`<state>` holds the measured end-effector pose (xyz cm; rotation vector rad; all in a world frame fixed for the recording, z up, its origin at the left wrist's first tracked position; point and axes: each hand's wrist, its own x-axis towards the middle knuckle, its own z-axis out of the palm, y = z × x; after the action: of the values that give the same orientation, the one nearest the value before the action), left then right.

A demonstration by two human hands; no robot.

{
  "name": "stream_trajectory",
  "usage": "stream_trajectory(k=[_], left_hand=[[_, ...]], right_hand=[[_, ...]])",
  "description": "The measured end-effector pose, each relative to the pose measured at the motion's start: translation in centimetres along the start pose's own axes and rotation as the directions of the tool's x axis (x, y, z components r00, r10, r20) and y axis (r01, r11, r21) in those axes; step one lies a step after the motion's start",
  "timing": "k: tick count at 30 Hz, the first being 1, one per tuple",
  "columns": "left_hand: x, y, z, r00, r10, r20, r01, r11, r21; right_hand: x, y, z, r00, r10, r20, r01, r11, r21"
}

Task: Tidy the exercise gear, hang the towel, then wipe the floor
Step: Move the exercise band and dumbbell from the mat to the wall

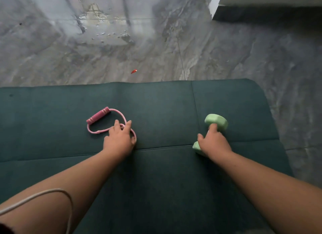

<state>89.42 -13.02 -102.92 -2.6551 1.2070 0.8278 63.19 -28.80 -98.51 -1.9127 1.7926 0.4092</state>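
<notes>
A pink resistance band [99,117] with a padded handle lies in a figure-eight on the dark green exercise mat [156,108]. My left hand [119,139] rests on the band's near loop, fingers spread over the cord. To the right lies a light green dumbbell [217,121]; my right hand [213,141] grips its bar, with one head showing beyond the fingers and the other head partly hidden under the palm. A wet patch [104,29] with droplets shines on the grey floor beyond the mat. No towel is in view.
A small red scrap [133,71] lies on the grey marble floor [226,59] just past the mat's far edge. A white wall corner and dark base [244,12] stand at the top right. A white cord [52,192] hangs over my left forearm.
</notes>
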Motion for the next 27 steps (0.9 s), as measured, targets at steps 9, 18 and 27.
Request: stream_trajectory(k=[9, 18, 27], left_hand=[[1.7, -2.5, -1.0, 0.997, 0.047, 0.064, -0.047, 0.999, 0.004], [-0.4, -4.1, 0.9, 0.983, 0.102, 0.15, -0.094, 0.994, -0.061], [-4.5, 0.9, -2.4, 0.969, 0.187, -0.162, -0.222, 0.946, -0.236]], right_hand=[[3.6, 0.1, -0.6, 0.94, 0.279, 0.198, -0.327, 0.904, 0.277], [3.7, 2.0, 1.2, 0.933, 0.266, 0.241, -0.351, 0.814, 0.463], [0.5, 1.0, -1.0, 0.98, 0.057, 0.192, -0.136, 0.893, 0.43]])
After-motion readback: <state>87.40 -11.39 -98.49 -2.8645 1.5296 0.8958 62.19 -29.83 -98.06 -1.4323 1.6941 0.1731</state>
